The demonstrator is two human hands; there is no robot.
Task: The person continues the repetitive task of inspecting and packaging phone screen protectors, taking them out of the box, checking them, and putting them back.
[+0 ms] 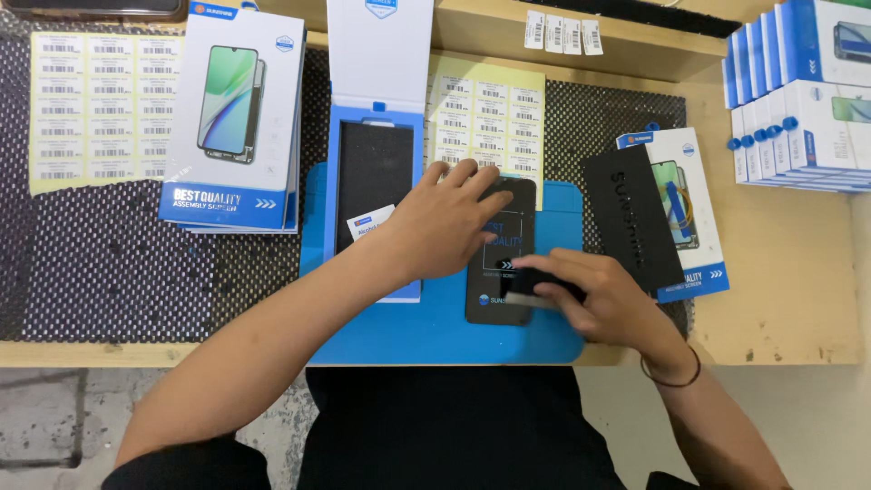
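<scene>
Two bare hands work over a black phone screen assembly (pixel 501 272) lying flat on a blue mat (pixel 435 336) at the centre of the frame. The left hand (pixel 445 222) lies palm-down on the upper part of the screen assembly, fingers spread and loosely extended, pressing on it rather than closing around it. The right hand (pixel 603 299) reaches in from the lower right; its fingers are pinched on a small dark strip (pixel 535 292) at the lower part of the screen assembly, though the blur hides what kind of strip it is. A dark cord bracelet (pixel 671 377) circles the right wrist.

Just left of the left hand, an open blue-and-white box (pixel 374 181) lies with its lid raised toward the top of the frame, and a small white sachet (pixel 370 220) rests on it. At the upper left a closed white screen box (pixel 238 118) lies on black mesh matting (pixel 100 263), beside a yellow sheet of barcode labels (pixel 91 109). A second label sheet (pixel 481 109) lies above the hands. To the right, a black sleeve (pixel 631 218) leans over another white box (pixel 694 213). Stacked blue-and-white boxes (pixel 798 100) fill the upper right corner of the wooden worktop (pixel 780 290).
</scene>
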